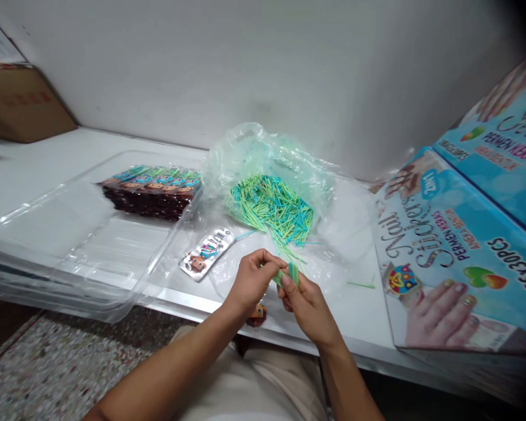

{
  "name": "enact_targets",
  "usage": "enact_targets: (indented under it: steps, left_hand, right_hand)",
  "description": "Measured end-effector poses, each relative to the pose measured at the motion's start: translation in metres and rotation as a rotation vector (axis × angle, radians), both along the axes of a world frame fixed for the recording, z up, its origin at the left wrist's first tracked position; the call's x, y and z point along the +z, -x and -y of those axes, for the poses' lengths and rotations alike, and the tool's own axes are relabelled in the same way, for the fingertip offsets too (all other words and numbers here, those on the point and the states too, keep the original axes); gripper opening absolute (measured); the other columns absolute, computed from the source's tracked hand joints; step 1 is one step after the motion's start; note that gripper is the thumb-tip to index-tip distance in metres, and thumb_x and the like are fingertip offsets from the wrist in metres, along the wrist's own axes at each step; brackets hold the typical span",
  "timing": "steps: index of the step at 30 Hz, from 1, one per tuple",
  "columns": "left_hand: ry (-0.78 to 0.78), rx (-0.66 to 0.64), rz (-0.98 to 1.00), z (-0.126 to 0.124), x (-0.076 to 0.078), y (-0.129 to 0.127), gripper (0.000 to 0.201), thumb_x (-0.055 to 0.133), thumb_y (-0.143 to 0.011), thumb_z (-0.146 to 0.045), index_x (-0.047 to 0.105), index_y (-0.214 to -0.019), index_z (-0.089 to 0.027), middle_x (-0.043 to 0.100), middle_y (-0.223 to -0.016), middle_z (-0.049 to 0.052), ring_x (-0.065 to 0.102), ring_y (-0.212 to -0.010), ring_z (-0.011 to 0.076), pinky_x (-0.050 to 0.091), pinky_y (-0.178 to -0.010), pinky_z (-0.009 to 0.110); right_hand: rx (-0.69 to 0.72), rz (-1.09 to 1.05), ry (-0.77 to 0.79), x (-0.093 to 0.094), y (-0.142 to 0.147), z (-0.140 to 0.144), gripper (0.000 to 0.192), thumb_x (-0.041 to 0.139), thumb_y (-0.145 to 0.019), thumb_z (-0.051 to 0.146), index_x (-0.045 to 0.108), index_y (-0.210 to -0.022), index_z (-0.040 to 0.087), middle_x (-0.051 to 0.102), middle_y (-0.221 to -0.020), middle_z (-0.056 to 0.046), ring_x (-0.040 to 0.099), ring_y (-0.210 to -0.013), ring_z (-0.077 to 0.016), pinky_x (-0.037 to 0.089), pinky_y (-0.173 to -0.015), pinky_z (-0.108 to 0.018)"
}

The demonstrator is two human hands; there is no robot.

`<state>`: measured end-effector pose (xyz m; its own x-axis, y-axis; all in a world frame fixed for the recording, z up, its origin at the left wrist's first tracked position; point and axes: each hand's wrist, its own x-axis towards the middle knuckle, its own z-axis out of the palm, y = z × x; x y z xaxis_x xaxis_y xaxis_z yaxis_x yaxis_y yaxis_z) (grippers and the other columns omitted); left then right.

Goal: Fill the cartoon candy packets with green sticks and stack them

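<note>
My left hand (251, 279) and my right hand (305, 303) meet over the front edge of the white shelf, pinching a small bundle of green and blue sticks (290, 273) between their fingers. Behind them an open clear plastic bag (263, 158) holds a heap of the same green and blue sticks (272, 207), with a few trailing toward my hands. A flat packet with a cartoon face (207, 254) lies left of my left hand. Another small cartoon piece (257, 314) shows below my left wrist.
A clear plastic tray (61, 234) at the left holds a stack of dark packets (153, 190). Blue printed cartons (460, 251) stand at the right. A brown cardboard box (21, 102) sits at the back left. One loose green stick (362, 285) lies on the shelf.
</note>
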<state>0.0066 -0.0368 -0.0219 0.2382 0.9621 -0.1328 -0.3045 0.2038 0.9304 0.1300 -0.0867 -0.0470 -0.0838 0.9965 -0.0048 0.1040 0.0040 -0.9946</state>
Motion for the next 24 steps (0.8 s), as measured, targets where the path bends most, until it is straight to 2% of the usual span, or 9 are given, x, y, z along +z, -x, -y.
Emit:
enact_targets:
  steps: [2, 7, 11, 16, 20, 24]
  left_hand:
    - [-0.008, 0.017, -0.013, -0.0005, -0.0003, 0.0004, 0.005, 0.058, -0.063, -0.012, 0.063, -0.064, -0.012, 0.065, -0.07, 0.002, 0.059, -0.062, 0.0111, 0.046, -0.06, 0.022]
    - [0.016, -0.178, 0.016, -0.0019, 0.0, 0.0044, 0.013, 0.062, -0.067, -0.02, 0.065, -0.077, -0.012, 0.061, -0.058, 0.0, 0.054, -0.046, 0.012, 0.044, -0.049, 0.025]
    - [-0.001, -0.154, -0.027, -0.0022, -0.0001, 0.0055, 0.017, 0.068, -0.066, -0.025, 0.064, -0.076, -0.012, 0.061, -0.057, 0.0, 0.054, -0.045, 0.0118, 0.044, -0.049, 0.025]
    - [0.017, -0.136, -0.01, -0.0006, -0.0004, 0.0021, 0.009, 0.062, -0.066, -0.021, 0.06, -0.07, -0.014, 0.057, -0.053, -0.001, 0.053, -0.04, 0.0121, 0.043, -0.043, 0.025]
    - [-0.002, -0.094, 0.004, -0.0016, -0.0028, 0.0004, 0.002, 0.057, -0.065, -0.015, 0.056, -0.066, -0.014, 0.06, -0.065, 0.0, 0.053, -0.04, 0.0102, 0.043, -0.04, 0.024]
    - [-0.032, -0.162, -0.012, -0.0045, -0.0035, 0.0025, 0.008, 0.053, -0.066, -0.013, 0.059, -0.072, -0.013, 0.059, -0.063, 0.0, 0.054, -0.042, 0.0107, 0.044, -0.041, 0.024]
  right_hand:
    - [0.005, -0.012, 0.006, -0.0005, 0.0003, -0.0002, 0.032, 0.043, -0.094, 0.046, 0.048, -0.077, 0.019, 0.04, -0.061, 0.005, 0.035, -0.049, -0.008, 0.029, -0.046, -0.023]
    - [0.012, -0.026, 0.003, -0.0022, -0.0004, -0.0012, 0.032, 0.044, -0.093, 0.047, 0.047, -0.077, 0.019, 0.04, -0.061, 0.005, 0.034, -0.05, -0.0082, 0.028, -0.046, -0.023]
    - [0.022, -0.002, 0.016, -0.0016, -0.0007, -0.0021, 0.034, 0.043, -0.093, 0.049, 0.047, -0.077, 0.02, 0.039, -0.061, 0.005, 0.031, -0.049, -0.0083, 0.026, -0.046, -0.024]
    - [0.032, 0.023, 0.013, -0.0037, -0.0004, -0.002, 0.032, 0.042, -0.094, 0.048, 0.047, -0.078, 0.02, 0.039, -0.061, 0.005, 0.032, -0.049, -0.0088, 0.025, -0.045, -0.024]
    - [0.024, 0.07, -0.016, -0.0023, -0.0004, -0.0011, 0.033, 0.04, -0.095, 0.046, 0.047, -0.075, 0.02, 0.038, -0.06, 0.005, 0.032, -0.05, -0.0091, 0.027, -0.047, -0.024]
    - [0.014, 0.144, -0.044, 0.0008, -0.0003, -0.0008, 0.032, 0.039, -0.096, 0.043, 0.046, -0.075, 0.02, 0.043, -0.064, 0.004, 0.036, -0.053, -0.0095, 0.029, -0.049, -0.024]
